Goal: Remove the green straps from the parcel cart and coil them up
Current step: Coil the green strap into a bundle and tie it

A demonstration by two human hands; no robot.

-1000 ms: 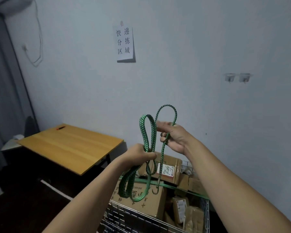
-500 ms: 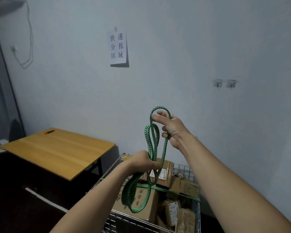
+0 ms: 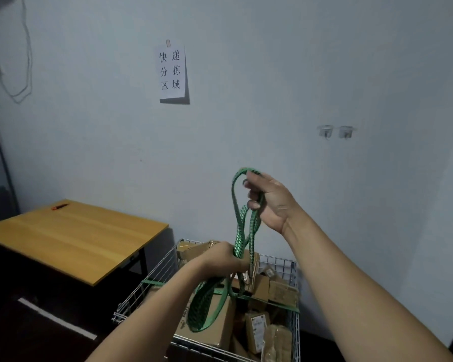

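Note:
A green strap with a black pattern (image 3: 239,228) is gathered in loops above the wire parcel cart (image 3: 152,279). My left hand (image 3: 224,258) is shut on the middle of the bundle, whose lower loops hang down over the boxes. My right hand (image 3: 270,202) is raised higher and pinches the top loop of the same strap. A metal hook dangles just below my left hand. A second green strap (image 3: 266,301) stretches flat across the cart from rim to rim.
Several cardboard parcels (image 3: 256,327) fill the cart. A wooden table (image 3: 71,239) with an orange pen stands to the left. The wall ahead carries a paper sign (image 3: 172,71) and two small hooks (image 3: 336,131). The floor is dark.
My right hand has lifted the top loop higher and brought it over toward the loop held by my left hand. The view has shifted, so the cart shows more fully.

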